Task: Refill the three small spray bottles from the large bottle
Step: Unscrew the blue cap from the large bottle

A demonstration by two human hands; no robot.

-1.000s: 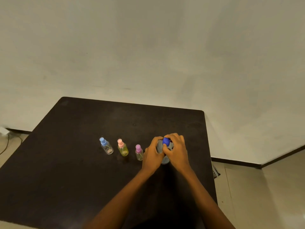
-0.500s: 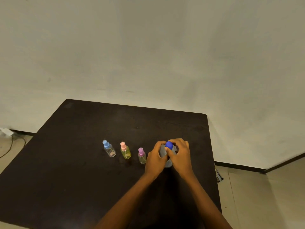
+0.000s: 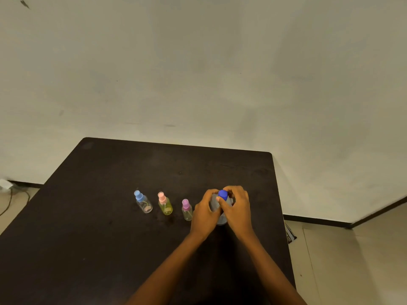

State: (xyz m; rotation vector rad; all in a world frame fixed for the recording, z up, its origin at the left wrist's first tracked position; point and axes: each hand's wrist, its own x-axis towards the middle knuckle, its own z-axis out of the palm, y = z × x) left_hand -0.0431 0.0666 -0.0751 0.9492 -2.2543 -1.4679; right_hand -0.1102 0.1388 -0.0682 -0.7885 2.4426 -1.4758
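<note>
Three small spray bottles stand in a row on the dark table (image 3: 92,234): one with a blue cap (image 3: 142,201), one yellowish with a pink cap (image 3: 164,203), one with a purple cap (image 3: 186,209). To their right stands the large clear bottle (image 3: 221,217), mostly hidden by my hands. My left hand (image 3: 204,213) wraps around its body. My right hand (image 3: 239,209) pinches its dark blue cap (image 3: 223,195) from the right.
The table's right edge runs close to my right forearm, with tiled floor beyond it. A plain wall rises behind the table's far edge. A cable and a white plug lie on the floor at the far left (image 3: 6,186).
The view has shifted slightly, so the table sits a little lower in frame. Both hands stay on the large bottle, with my right fingers repositioned around the blue cap.
</note>
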